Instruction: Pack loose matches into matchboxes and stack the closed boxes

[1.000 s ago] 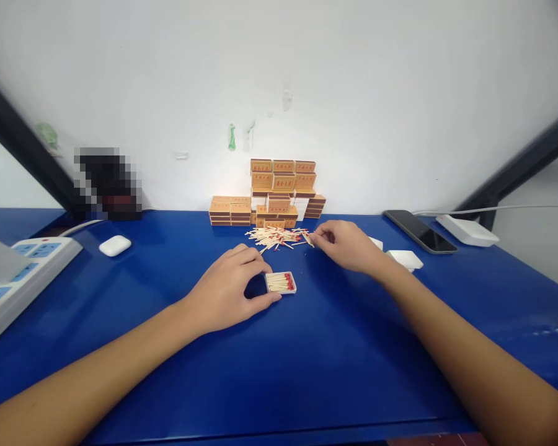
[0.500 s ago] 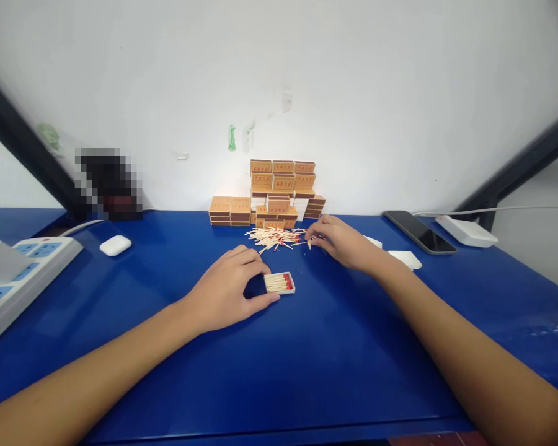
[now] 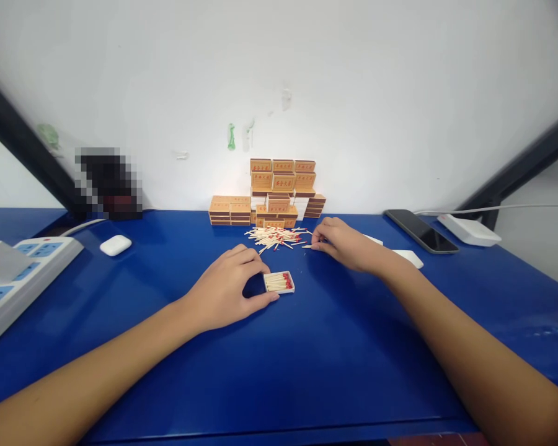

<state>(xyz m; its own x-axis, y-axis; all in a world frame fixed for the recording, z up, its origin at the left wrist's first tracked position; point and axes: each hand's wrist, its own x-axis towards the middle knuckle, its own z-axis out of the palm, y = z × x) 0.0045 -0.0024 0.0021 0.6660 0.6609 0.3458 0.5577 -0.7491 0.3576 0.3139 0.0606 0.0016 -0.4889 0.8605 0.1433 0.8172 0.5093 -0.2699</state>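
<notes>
On the blue table (image 3: 307,359) my left hand (image 3: 225,291) curls round the left end of a small open matchbox tray (image 3: 279,282) with red-tipped matches inside, thumb and fingers touching it. My right hand (image 3: 346,243) rests at the right edge of a loose pile of matches (image 3: 274,237), fingers pinched together on a match or two. Behind the pile stand stacked tan matchboxes (image 3: 279,192) against the white wall.
A white power strip (image 3: 13,272) lies at the far left with a white earbud case (image 3: 115,245) near it. A black phone (image 3: 421,230), a white adapter (image 3: 469,229) with cable and small white flat pieces (image 3: 407,257) sit to the right.
My right hand has shifted slightly along the pile's right edge, its fingers pinching lower onto the matches. My left hand has stayed on the tray.
</notes>
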